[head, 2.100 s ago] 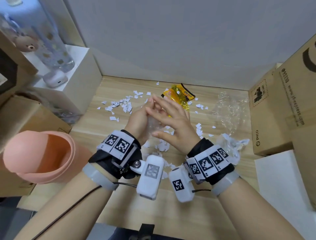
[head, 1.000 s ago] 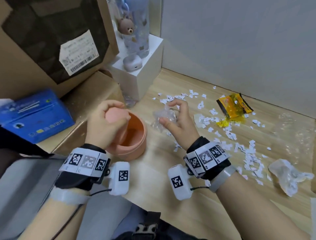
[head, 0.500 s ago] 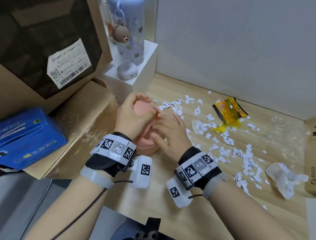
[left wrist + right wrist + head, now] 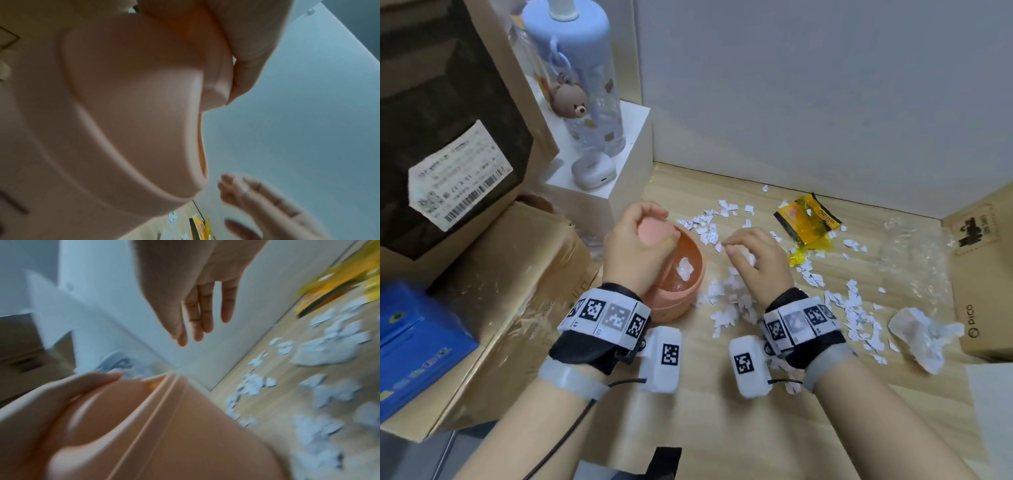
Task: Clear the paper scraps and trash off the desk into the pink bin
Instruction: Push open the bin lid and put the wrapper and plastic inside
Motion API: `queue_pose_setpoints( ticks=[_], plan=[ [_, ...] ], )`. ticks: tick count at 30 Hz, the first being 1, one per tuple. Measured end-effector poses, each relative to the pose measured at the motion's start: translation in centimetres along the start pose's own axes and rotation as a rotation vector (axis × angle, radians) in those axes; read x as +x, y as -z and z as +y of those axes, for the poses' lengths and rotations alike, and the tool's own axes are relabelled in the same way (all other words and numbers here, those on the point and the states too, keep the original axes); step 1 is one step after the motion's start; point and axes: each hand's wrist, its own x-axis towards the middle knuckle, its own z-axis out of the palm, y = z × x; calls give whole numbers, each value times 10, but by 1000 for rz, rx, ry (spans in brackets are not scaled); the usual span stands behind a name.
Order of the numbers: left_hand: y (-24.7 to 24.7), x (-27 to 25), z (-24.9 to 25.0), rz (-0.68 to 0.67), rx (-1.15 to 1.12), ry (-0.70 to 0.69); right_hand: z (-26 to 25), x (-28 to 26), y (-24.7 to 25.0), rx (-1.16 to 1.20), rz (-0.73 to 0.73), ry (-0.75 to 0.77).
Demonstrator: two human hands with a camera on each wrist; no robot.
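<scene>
The wooden tabletop (image 4: 722, 394) carries everything, with cardboard boxes on both flanks: three at 9 o'clock of the hands, the upper one (image 4: 448, 120) bearing a barcode label, and one (image 4: 983, 274) at 3 o'clock. A white block (image 4: 626, 161) at 11 o'clock holds one blue bottle (image 4: 582, 75) with a bear charm and one small white case (image 4: 594, 169). One blue box (image 4: 417, 346) sits at 8 o'clock.

The single pink bin (image 4: 681, 301) stands on the tabletop just in front of the block, its mouth open, with one crumpled clear wad (image 4: 685, 269) lying inside. The left hand (image 4: 635, 250) grips the bin's flipped-up lid (image 4: 654, 233), fingers curled round it. The right hand (image 4: 756, 263) hovers just beside the bin at its 3 o'clock, fingers loosely spread and holding nothing that can be made out.

One sheet of clear film (image 4: 914, 253) lies at 2 o'clock, one white crumpled lump (image 4: 921, 335) at 4 o'clock, one yellow wrapper (image 4: 804, 222) at 1 o'clock. Paper scraps (image 4: 852, 308), too many to count, are scattered from the bin across to the lump.
</scene>
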Motion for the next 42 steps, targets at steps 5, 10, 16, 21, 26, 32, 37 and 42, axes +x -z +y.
queue_pose_setpoints(
  ticks=[5,10,16,21,26,32,37,42],
  plan=[
    [-11,3,2,37,10,2,78,16,29,-143,24,-459],
    [-22,2,3,121,25,17,126,46,48,-358,-22,-624],
    [-29,3,5,188,33,5,153,50,47,-509,-201,-694],
    [-32,3,5,203,25,3,150,39,58,-617,-120,-522],
    [-30,3,3,191,14,2,132,40,70,-329,138,-524],
    [-28,4,4,159,45,25,43,50,63,267,262,-322],
    [-26,4,6,118,42,23,-28,40,19,479,66,-180],
    [-25,3,8,113,51,15,-31,18,-21,-130,-181,185]
  ],
)
